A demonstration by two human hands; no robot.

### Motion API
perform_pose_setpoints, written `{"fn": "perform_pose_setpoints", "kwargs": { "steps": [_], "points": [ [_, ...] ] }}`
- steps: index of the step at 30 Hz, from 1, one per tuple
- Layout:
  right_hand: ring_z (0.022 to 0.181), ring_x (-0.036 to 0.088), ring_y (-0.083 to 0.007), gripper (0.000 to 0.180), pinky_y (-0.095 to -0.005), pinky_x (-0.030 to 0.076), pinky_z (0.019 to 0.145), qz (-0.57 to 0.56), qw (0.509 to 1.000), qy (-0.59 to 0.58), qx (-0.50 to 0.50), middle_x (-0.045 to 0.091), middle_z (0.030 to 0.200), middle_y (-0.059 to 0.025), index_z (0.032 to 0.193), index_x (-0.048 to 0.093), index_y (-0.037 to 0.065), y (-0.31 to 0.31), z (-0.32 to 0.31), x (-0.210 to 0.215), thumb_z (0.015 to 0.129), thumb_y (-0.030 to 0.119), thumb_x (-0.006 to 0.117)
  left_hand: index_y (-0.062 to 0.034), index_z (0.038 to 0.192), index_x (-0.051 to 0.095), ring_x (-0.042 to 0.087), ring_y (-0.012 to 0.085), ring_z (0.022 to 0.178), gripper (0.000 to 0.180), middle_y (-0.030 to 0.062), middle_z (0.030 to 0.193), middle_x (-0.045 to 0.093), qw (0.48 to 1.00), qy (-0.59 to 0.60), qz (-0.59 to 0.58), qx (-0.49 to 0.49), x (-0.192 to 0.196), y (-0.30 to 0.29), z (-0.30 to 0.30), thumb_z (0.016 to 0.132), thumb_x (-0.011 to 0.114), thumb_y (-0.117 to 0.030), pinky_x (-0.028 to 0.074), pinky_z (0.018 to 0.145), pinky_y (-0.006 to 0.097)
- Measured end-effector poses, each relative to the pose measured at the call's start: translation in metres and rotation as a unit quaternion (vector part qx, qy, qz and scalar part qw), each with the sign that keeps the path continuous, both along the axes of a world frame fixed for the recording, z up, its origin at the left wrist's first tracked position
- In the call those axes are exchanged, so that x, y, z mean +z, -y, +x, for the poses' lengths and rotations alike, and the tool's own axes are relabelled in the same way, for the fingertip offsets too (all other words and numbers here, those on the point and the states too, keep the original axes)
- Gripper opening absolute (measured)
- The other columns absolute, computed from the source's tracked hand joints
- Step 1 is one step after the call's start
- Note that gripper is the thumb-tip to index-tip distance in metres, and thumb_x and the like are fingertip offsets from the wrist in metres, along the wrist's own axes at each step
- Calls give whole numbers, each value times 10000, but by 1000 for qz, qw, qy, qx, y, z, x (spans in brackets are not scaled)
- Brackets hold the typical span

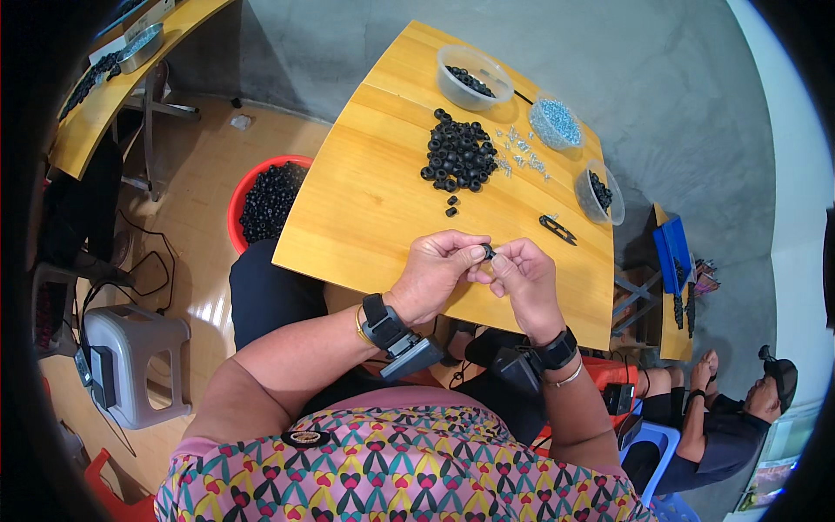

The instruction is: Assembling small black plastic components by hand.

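Over the near edge of the wooden table, my left hand (442,271) pinches a small round black plastic part (487,251) between thumb and fingers. My right hand (524,283) meets it from the other side, its thumb and fingertips closed on the same part. Whether a smaller piece sits in the right fingertips is hidden. Farther off lies a pile of black hollow round parts (458,150), two of them apart on its near side. Small silvery metal pieces (524,157) are scattered right of the pile. Black thread snips (557,230) rest to the right of my hands.
Clear plastic bowls line the table's far right: one with black parts (448,85), one with pale blue pieces (557,122), another with black parts (616,198). A red tub (235,213) of black parts stands left of the table (348,200). A person (726,435) sits at the right.
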State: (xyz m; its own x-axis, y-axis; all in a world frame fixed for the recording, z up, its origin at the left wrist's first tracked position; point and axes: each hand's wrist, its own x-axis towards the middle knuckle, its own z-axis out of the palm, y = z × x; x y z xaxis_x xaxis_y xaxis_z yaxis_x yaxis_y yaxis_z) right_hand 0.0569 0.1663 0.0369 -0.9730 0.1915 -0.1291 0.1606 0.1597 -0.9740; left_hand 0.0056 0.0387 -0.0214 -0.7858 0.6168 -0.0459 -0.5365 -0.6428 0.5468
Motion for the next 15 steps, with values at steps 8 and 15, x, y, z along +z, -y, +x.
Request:
{"fn": "perform_pose_setpoints", "kwargs": {
  "steps": [8, 15],
  "points": [
    [604, 544, -119, 72, -208, 401, 491, -230, 971, 54, -28, 570, 728, -54, 856, 505, 11, -1, 0, 2, 847, 80, 525, 29, 980, 578, 566, 119, 672, 159, 75, 798, 583, 1000, -17, -14, 1, 1, 0, 1, 839, 514, -6, 518, 655, 239],
    [663, 576, -179, 99, -297, 461, 588, 273, 958, -81, -20, 581, 770, -109, 895, 481, 10, 12, 8, -11, 842, 87, 514, 33, 987, 573, 561, 115, 683, 162, 74, 794, 578, 999, -32, -31, 20, 3, 0, 2, 846, 503, -9, 518, 669, 248]
  ]
}}
